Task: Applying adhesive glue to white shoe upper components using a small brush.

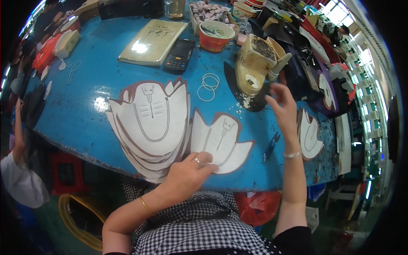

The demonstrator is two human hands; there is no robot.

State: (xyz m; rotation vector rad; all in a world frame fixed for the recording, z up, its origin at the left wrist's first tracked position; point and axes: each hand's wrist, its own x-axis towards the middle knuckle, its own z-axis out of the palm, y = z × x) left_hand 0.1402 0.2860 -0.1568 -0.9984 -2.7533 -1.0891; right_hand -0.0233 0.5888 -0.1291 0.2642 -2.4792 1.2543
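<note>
My left hand (190, 173), with a ring and a bangle, pinches the lower left edge of a white shoe-upper piece (227, 146) with brown edges and printed lines. The piece lies on the blue table (89, 131) near its front edge. Left of it is a thick stack of similar shoe-upper pieces (153, 114), partly touching it. My right hand (282, 104) is raised, its fingers curved with a gap between thumb and fingers, and I see nothing in it. It is nearest to a yellowed, glue-crusted container (250, 70) standing on a black sheet (231, 78).
Thread snips (271, 147) and a smaller stack of pieces (310, 137) lie right. Rubber bands (208, 87), a notebook (146, 44), a handheld scanner (180, 56), a red paper bowl (214, 40) and a box of pinkish cubes (210, 13) sit farther back. Another person (21, 178) is at left.
</note>
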